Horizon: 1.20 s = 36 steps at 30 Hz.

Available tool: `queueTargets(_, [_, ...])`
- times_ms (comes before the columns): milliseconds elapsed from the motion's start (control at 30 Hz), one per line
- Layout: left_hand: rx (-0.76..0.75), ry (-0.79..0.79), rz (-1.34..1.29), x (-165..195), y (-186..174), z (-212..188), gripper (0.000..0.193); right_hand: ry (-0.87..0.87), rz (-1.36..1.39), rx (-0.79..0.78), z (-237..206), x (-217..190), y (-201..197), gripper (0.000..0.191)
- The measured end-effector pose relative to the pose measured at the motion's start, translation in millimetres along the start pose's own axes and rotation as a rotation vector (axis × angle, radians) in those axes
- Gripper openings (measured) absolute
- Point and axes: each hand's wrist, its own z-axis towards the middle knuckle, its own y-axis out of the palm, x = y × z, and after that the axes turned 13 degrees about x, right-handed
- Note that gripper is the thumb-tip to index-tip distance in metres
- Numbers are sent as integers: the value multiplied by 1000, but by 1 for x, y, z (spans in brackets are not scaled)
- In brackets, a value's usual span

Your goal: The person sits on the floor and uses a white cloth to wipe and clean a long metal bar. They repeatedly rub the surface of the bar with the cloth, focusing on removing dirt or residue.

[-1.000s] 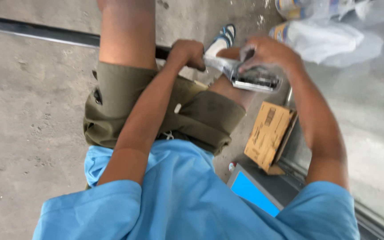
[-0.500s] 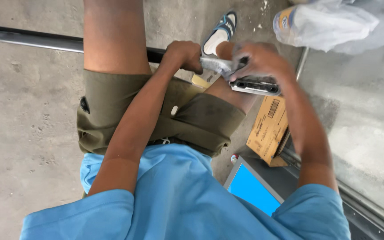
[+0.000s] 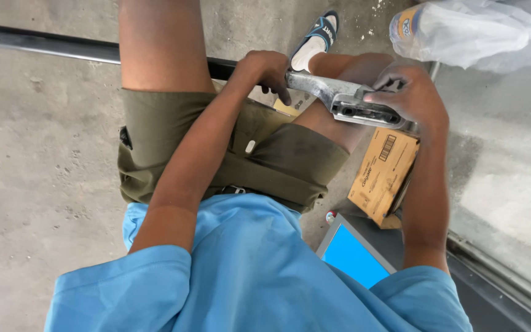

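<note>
Your left hand [image 3: 264, 69] is wrapped around the thin end of a grey metal part [image 3: 339, 98]. Your right hand [image 3: 410, 95] grips the thick end, with the fingers curled over the top. The part sits across your right knee, above your green shorts [image 3: 216, 154].

Under your right arm there is a brown cardboard box [image 3: 383, 174] on the floor. Its flaps look shut, so you cannot see what is in it. Your arm covers one edge of it.

At the top right there is a clear plastic bag [image 3: 480, 31]. Something with a yellow and blue label is inside, but the bag is cloudy and it is hard to tell what it is. The bag is cut off by the edge of the view.

A blue flat thing in a grey frame [image 3: 354, 255] peeks out by your shirt, mostly hidden. Your foot in a blue sandal [image 3: 318, 34] rests on the concrete floor [image 3: 38, 135]. A dark metal bar [image 3: 44, 43] runs behind your leg.
</note>
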Motion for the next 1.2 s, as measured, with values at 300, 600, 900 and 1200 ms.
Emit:
queueTargets(300, [-295, -270, -8, -18, -20, 2, 51, 107, 21, 255, -55, -3, -10, 21])
queueTargets(600, [134, -71, 115, 5, -22, -49, 47, 94, -172, 673, -91, -50, 28, 17])
queueTargets(900, [631, 220, 312, 45, 0, -61, 45, 142, -612, 624, -117, -79, 83, 63])
queueTargets(1200, [823, 231, 355, 74, 7, -45, 45, 143, -771, 767, -90, -27, 70, 65])
